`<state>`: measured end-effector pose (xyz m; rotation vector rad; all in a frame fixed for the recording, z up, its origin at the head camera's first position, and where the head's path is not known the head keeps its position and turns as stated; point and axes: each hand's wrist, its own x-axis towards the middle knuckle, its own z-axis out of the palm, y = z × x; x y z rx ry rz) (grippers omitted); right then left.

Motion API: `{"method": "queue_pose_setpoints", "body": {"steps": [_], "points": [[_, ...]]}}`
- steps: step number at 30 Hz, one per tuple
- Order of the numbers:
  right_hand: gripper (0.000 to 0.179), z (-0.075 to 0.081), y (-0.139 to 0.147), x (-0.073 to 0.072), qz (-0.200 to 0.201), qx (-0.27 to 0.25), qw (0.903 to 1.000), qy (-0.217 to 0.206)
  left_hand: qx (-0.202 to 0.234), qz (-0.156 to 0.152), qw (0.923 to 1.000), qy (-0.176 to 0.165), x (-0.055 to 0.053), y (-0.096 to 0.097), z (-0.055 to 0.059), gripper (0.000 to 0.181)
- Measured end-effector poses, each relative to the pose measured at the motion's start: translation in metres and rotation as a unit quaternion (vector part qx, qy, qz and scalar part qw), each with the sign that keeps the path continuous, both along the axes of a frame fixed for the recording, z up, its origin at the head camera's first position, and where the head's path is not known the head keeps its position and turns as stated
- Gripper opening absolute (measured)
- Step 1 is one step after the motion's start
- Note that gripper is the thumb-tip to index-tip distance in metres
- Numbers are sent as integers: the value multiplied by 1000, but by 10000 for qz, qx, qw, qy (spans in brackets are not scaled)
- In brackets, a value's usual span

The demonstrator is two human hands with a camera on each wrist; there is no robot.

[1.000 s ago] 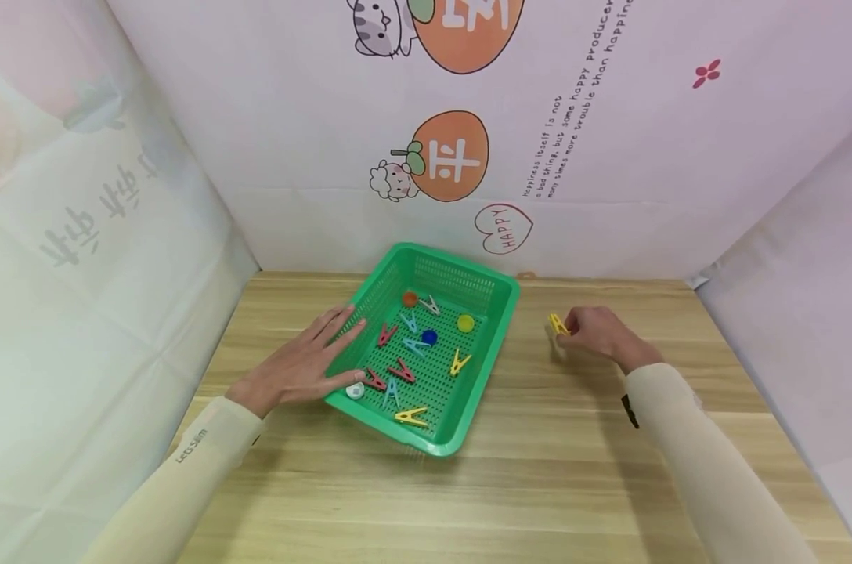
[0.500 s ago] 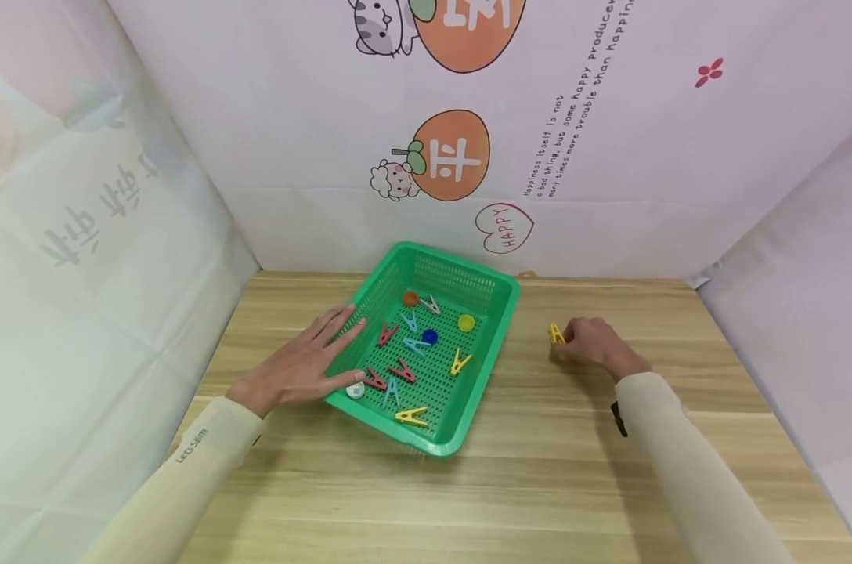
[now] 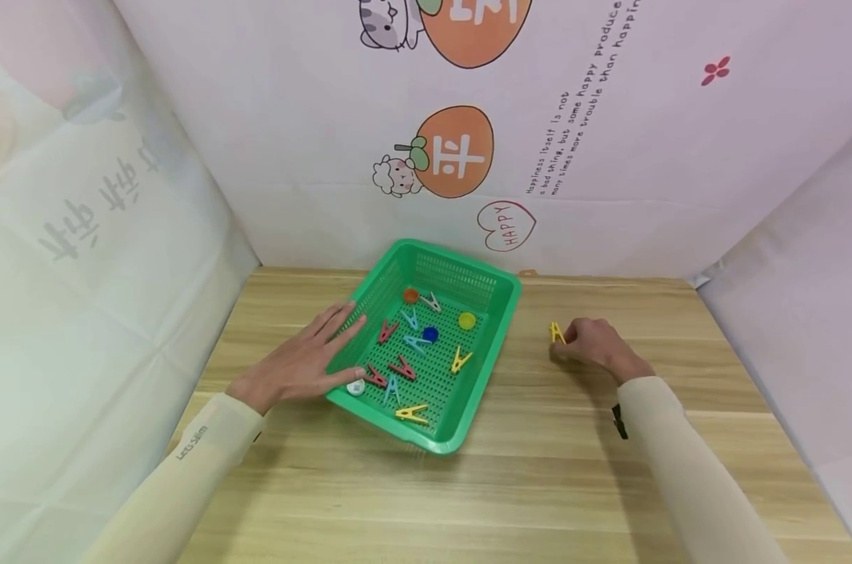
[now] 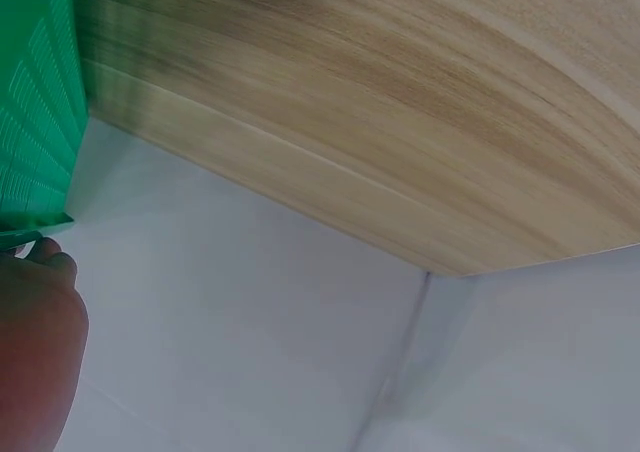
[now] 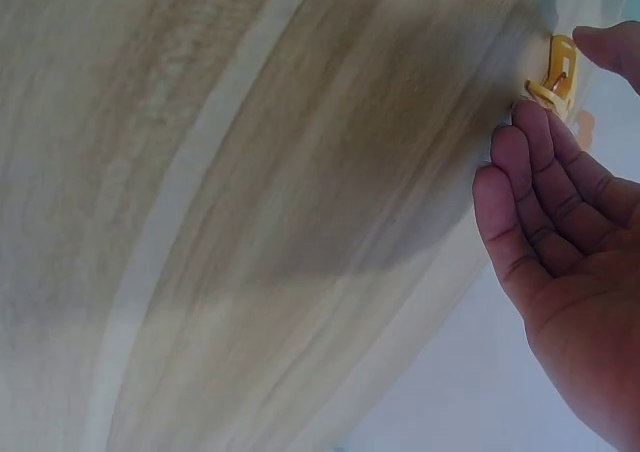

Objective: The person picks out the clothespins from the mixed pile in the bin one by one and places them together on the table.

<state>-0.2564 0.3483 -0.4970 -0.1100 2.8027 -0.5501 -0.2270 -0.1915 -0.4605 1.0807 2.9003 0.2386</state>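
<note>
Wooden tabletop (image 3: 525,493), yellow clothespin (image 3: 555,331) at right hand (image 3: 597,343)

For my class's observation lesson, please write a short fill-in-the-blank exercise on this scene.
The left hand touches a rectangular perforated plastic basket coloured ____.
The right hand pinches a V-shaped plastic clothespin coloured ____.
Exactly ____ red V-shaped plastic clothespins are visible inside the basket.

Missing words: green; yellow; three.
</note>
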Motion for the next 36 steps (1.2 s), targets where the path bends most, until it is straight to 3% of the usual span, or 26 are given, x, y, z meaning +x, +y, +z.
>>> {"method": "queue_pose_setpoints", "body": {"steps": [4,16,28,36], "points": [[53,6,2,1,85,5,9999,132,16,-40,10000,-4,-1,-1,0,89],[46,47,-18,-9,589,-178,9945,849,116,-30,9999,-81,0,-1,3,88],[33,80,-71,-22,1169,-263,9825,1423,129,-34,9999,-75,-1,0,1,88],[40,96,-108,-32,1726,-327,9755,1325,103,22,9999,-116,-2,-1,0,87]]}}
